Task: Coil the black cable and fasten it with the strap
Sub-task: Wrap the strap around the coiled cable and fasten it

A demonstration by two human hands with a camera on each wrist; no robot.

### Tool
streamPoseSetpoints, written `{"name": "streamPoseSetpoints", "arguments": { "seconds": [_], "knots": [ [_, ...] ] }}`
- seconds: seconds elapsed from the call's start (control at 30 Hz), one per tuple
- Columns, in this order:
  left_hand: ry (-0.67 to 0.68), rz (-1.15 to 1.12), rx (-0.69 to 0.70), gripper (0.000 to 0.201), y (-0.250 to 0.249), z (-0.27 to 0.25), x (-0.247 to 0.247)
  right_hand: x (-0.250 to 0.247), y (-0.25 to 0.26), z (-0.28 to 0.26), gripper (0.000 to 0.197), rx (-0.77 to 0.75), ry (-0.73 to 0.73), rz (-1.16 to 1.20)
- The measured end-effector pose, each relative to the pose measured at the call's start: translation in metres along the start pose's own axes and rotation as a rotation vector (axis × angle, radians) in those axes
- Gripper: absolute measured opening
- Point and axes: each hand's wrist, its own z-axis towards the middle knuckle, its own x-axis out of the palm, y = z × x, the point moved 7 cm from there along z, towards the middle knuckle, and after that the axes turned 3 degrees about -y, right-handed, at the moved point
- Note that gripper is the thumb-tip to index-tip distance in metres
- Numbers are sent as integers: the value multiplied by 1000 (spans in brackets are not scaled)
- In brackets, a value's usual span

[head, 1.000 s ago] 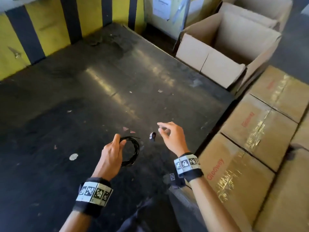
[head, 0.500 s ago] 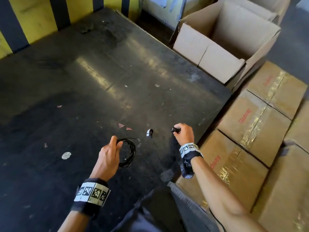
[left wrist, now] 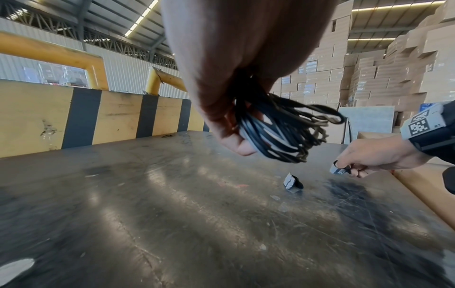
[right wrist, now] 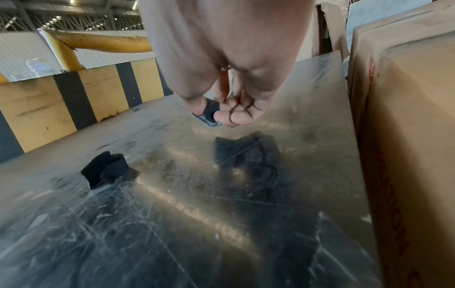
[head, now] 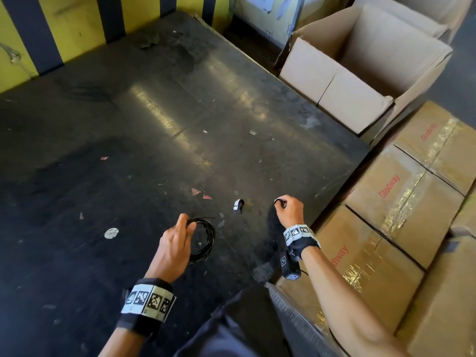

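My left hand (head: pixel 177 237) grips the coiled black cable (head: pixel 206 238) by one side of its loops, a little above the dark table (head: pixel 154 150); in the left wrist view the cable (left wrist: pixel 283 134) fans out from under my fingers. My right hand (head: pixel 288 211) pinches a small black strap (head: pixel 279 201) between thumb and fingertips near the table's right edge. The strap (right wrist: pixel 209 114) shows curled under the thumb in the right wrist view, and as strap (left wrist: pixel 341 169) in the left wrist view. A second strap (head: pixel 238 204) lies on the table between my hands.
An open cardboard box (head: pixel 360 68) stands at the back right. Sealed taped cartons (head: pixel 401 202) line the table's right edge. A yellow and black striped wall (head: pixel 77 29) bounds the far side. Small scraps and a white disc (head: pixel 111 233) lie on the table.
My right hand, open a second ago, moved right and closed on a strap near the table edge. My left hand kept hold of the coil.
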Motion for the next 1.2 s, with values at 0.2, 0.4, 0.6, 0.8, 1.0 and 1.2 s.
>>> {"name": "streamPoseSetpoints", "arguments": {
  "seconds": [0.2, 0.4, 0.6, 0.8, 1.0, 1.2],
  "knots": [
    [-22, -8, 8, 17, 3, -3, -5, -2, 15, -13, 31, -112, 45, 48],
    [-62, -60, 24, 19, 1, -7, -13, -7, 32, -17, 25, -142, -3, 99],
    [-91, -78, 25, 20, -1, -12, -21, -11, 45, -20, 12, -118, -42, 181],
    [-128, -132, -14, 22, -4, -19, -33, -6, 58, -30, 11, 5, 58, 353],
    [-171, -115, -14, 25, -8, -30, -48, -13, 83, -54, 18, 58, 126, 654],
    [-227, -140, -45, 24, -4, -42, -59, -13, 116, -72, 23, 25, 233, 712]
  ]
}}
